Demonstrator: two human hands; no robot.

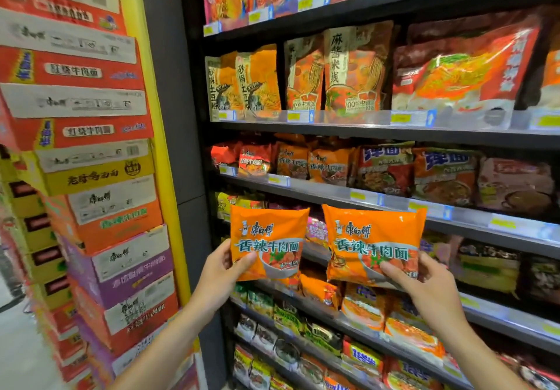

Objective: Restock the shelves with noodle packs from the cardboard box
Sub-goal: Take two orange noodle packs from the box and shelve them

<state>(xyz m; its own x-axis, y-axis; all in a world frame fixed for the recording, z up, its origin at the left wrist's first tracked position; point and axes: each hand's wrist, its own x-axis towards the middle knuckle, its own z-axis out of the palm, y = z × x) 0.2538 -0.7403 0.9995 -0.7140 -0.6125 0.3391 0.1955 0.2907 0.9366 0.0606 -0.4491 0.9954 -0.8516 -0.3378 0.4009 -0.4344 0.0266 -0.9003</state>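
Note:
I hold two orange noodle packs upright in front of the shelves. My left hand (222,271) grips the left orange pack (268,239) by its lower left corner, thumb on the front. My right hand (424,286) grips the right orange pack (374,238) at its lower right edge. Both packs hover just below the shelf (327,190) that carries matching orange packs (328,167). The cardboard box the packs come from is out of sight.
Dark shelving fills the right side, with several tiers stocked with noodle packs and price tags along the rails. On the left stands a tall stack of noodle cartons (91,177) beside a yellow post (157,135). Grey floor (21,359) shows at the lower left.

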